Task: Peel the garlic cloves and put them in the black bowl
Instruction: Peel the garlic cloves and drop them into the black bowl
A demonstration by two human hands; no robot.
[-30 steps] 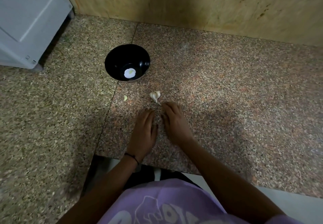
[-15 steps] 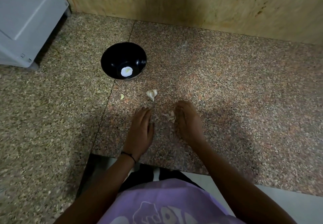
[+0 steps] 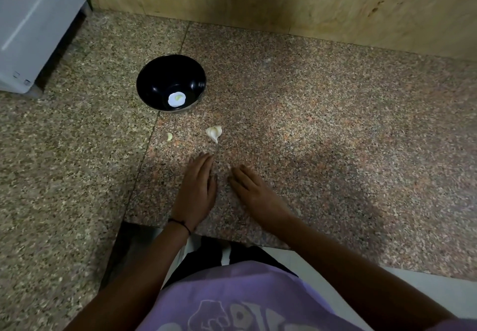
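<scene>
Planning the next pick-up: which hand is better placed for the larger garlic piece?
Probably left: the left hand reaches nearest the larger garlic piece; the right hand sits farther back.

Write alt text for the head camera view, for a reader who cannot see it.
The left hand and right hand lie flat, side by side, holding nothing, on a speckled granite counter. Just beyond them lie a papery garlic piece and a smaller loose clove, and behind those stands a black bowl with something pale at its bottom.

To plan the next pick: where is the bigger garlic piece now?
Head view: the bigger garlic piece lies on the counter, between the black bowl and the left hand.
</scene>
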